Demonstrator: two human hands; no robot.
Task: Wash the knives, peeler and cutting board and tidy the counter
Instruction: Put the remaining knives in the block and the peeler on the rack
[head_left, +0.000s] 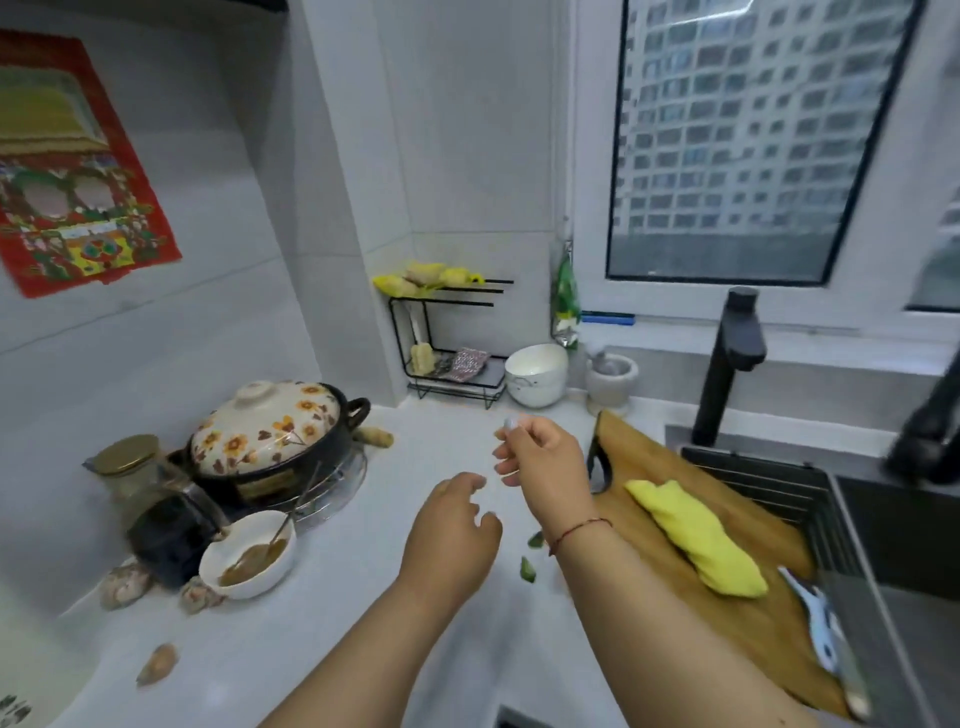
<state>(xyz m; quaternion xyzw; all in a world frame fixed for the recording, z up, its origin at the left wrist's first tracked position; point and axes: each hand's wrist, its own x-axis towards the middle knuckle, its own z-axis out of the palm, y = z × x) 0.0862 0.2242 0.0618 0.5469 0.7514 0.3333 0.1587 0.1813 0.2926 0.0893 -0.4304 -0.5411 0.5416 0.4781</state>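
floral pot (270, 434), sauce bowl (248, 555) (spoon inside), scraps (530, 558)

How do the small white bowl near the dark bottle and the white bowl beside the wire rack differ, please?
The small white bowl sits near the counter's front left and holds brown sauce with a utensil resting in it; the white bowl by the rack stands at the back near the wall, with nothing visible inside it. The back bowl looks deeper, the front one shallower. Both are white, round and upright on the counter.

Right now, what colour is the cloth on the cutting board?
Yellow. The cloth shows best in the head view.
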